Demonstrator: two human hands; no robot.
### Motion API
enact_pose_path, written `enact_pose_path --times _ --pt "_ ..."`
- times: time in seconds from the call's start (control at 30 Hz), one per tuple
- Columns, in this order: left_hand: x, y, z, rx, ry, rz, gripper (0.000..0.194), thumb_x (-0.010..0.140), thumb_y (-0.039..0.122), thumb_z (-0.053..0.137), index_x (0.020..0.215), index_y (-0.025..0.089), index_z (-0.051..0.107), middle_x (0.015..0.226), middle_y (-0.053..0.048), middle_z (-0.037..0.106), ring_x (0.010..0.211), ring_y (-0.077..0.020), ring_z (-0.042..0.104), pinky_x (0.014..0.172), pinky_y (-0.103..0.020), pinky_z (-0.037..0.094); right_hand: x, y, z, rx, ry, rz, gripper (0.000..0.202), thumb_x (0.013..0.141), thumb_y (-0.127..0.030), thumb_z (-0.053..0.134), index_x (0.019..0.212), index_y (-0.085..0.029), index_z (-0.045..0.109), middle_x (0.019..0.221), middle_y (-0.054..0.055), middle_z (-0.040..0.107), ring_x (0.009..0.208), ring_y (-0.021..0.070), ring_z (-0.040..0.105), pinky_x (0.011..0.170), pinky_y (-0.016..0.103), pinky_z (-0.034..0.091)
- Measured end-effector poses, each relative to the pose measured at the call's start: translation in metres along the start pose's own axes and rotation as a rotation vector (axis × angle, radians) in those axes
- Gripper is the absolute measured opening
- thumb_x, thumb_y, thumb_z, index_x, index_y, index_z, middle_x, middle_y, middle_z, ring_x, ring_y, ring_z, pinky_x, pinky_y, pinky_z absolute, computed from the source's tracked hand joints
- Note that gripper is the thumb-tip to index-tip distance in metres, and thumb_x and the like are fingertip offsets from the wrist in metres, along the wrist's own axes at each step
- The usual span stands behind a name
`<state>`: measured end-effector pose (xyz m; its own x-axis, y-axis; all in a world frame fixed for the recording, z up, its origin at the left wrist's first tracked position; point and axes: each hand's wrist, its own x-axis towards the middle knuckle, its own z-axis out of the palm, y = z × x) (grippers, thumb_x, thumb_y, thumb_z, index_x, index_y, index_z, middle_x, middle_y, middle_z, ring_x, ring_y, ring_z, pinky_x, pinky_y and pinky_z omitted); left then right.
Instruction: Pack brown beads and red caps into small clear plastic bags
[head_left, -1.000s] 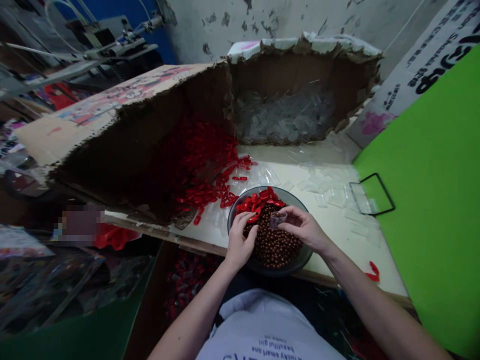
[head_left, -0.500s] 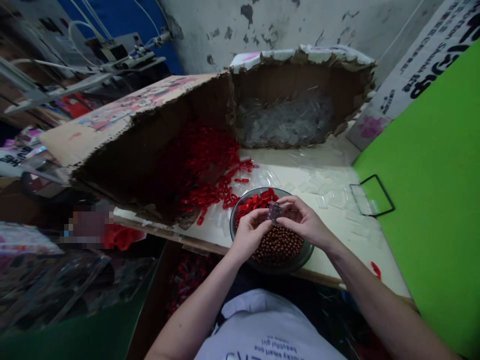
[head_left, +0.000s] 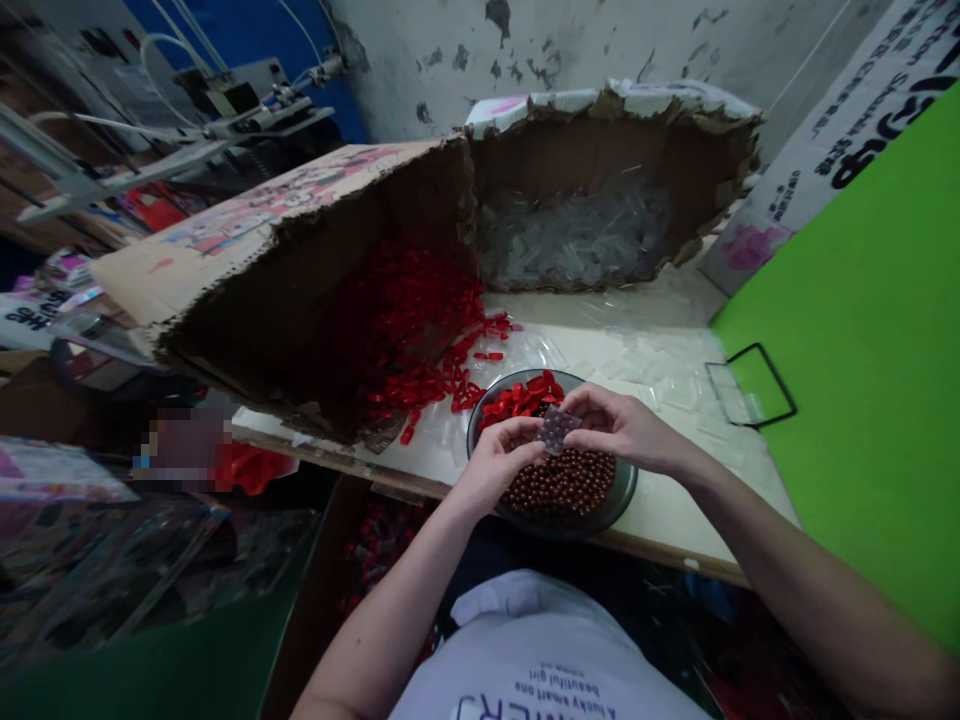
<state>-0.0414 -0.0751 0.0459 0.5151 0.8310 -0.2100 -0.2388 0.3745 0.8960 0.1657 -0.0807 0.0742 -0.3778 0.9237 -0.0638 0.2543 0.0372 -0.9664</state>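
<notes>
Between them, my left hand (head_left: 504,460) and my right hand (head_left: 616,428) hold a small clear plastic case (head_left: 556,430) with dark round spots showing through it. The left fingers pinch its left side, and the right thumb and fingers close on its right side. Below the hands is a dark round bowl (head_left: 628,490). Shiny brown beads (head_left: 559,487) fill its near part, and red plastic pieces (head_left: 517,402) lie in its far left part. The fingers cover part of the case, so its exact make is hard to tell.
A torn cardboard box (head_left: 300,230) spills red pieces (head_left: 420,300) onto the white table (head_left: 675,520). Behind, another box (head_left: 600,145) holds clear plastic pieces (head_left: 577,235). At right stands a green panel (head_left: 862,380) by a black wire frame (head_left: 776,385). A metal machine (head_left: 232,115) is at back left.
The plastic case has turned and tilted between my fingers, showing more of its flat face. Both hands still hold it over the bowl. The whole view has shifted slightly.
</notes>
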Motion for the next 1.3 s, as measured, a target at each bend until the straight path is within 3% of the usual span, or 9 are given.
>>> enact_pose_path --times 0.33,0.63,0.73,1.0,1.2,1.3 --pt "-0.003 0.003 0.001 -0.050 -0.023 0.032 0.032 0.069 0.022 0.075 0.100 0.015 0.069 0.090 -0.005 0.070 0.079 -0.0122 0.061 0.073 -0.023 0.046 0.000 -0.007 -0.001 0.033 -0.003 0.008 0.032 0.080 -0.028 0.068 0.109 -0.022 0.056 0.096 0.003 0.068 0.085 0.0150 0.065 0.076 0.030 0.052" --pt "-0.007 0.007 0.001 -0.042 0.006 -0.001 0.035 0.066 0.024 0.077 0.099 0.015 0.068 0.086 -0.005 0.069 0.075 -0.0132 0.061 0.073 -0.026 0.045 0.000 -0.013 0.001 -0.007 -0.024 -0.009 0.030 0.079 -0.030 0.068 0.105 -0.022 0.057 0.095 0.002 0.066 0.082 0.0137 0.065 0.074 0.027 0.051" --pt "-0.009 0.008 0.001 0.006 0.002 0.005 0.034 0.067 0.026 0.075 0.098 0.015 0.067 0.086 -0.004 0.068 0.076 -0.0131 0.059 0.072 -0.025 0.045 0.000 -0.014 0.001 -0.084 -0.033 -0.001 0.026 0.078 -0.031 0.067 0.100 -0.021 0.056 0.086 0.001 0.066 0.078 0.0146 0.064 0.071 0.029 0.051" --pt "-0.006 -0.013 0.000 0.139 0.066 0.035 0.027 0.069 0.035 0.074 0.084 0.015 0.062 0.076 0.001 0.061 0.070 -0.0103 0.055 0.068 -0.023 0.043 -0.004 -0.011 0.013 -0.315 -0.067 -0.014 0.022 0.077 -0.034 0.067 0.088 -0.022 0.052 0.070 -0.003 0.060 0.065 0.0133 0.057 0.060 0.025 0.044" --pt "-0.005 -0.021 -0.006 0.043 0.049 -0.029 0.031 0.067 0.033 0.076 0.084 0.014 0.058 0.073 0.000 0.064 0.066 -0.0110 0.060 0.061 -0.022 0.046 -0.009 -0.003 0.018 -0.367 -0.070 -0.009 0.018 0.079 -0.035 0.064 0.081 -0.022 0.051 0.067 -0.003 0.061 0.061 0.0131 0.057 0.059 0.025 0.043" --pt "-0.006 -0.022 -0.013 -0.037 0.076 -0.054 0.034 0.065 0.032 0.078 0.085 0.014 0.057 0.080 -0.003 0.068 0.071 -0.0142 0.065 0.062 -0.023 0.049 -0.011 0.015 0.013 -0.364 -0.074 0.025 0.018 0.080 -0.036 0.064 0.084 -0.022 0.053 0.073 -0.001 0.065 0.067 0.0150 0.061 0.063 0.027 0.046"
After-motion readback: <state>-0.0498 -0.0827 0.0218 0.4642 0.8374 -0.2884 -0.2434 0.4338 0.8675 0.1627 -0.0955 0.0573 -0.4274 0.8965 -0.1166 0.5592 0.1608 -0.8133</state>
